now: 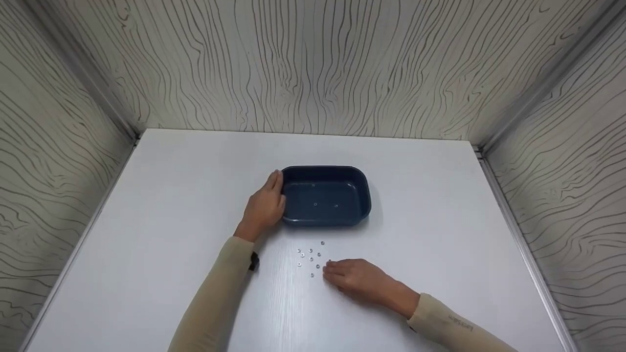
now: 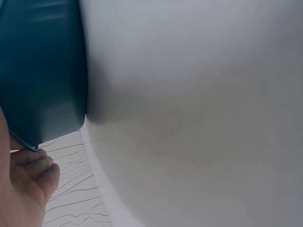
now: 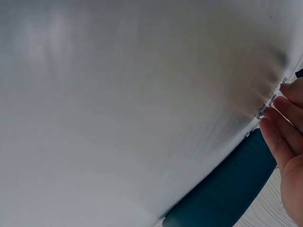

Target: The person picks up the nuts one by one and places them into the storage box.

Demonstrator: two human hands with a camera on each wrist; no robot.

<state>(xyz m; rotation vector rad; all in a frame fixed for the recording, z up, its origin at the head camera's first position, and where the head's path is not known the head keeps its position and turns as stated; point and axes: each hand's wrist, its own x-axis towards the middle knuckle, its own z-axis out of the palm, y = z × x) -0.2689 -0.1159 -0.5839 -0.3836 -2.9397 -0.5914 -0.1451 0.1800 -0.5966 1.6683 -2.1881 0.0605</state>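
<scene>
A dark blue plastic bin (image 1: 325,222) stands on the table, with 3 small metal nuts (image 1: 315,204) lying apart on its floor. At its left rim my left hand (image 1: 264,208) holds the bin's side, fingers lying along the edge. The left wrist view shows the bin's outer wall (image 2: 42,71) and curled fingers (image 2: 40,165) by its rim. In front of the bin, several more small silver nuts (image 1: 311,259) are scattered. My right hand (image 1: 359,281) is low over the table just right of them, fingers extended, fingertips right at the nearest nuts (image 3: 261,112); nothing shows gripped in it.
The white table (image 1: 430,205) carries the bin near its middle. Panels with a wood-line pattern (image 1: 313,68) enclose it at the back and both sides, with grey metal strips (image 1: 528,254) along the side edges.
</scene>
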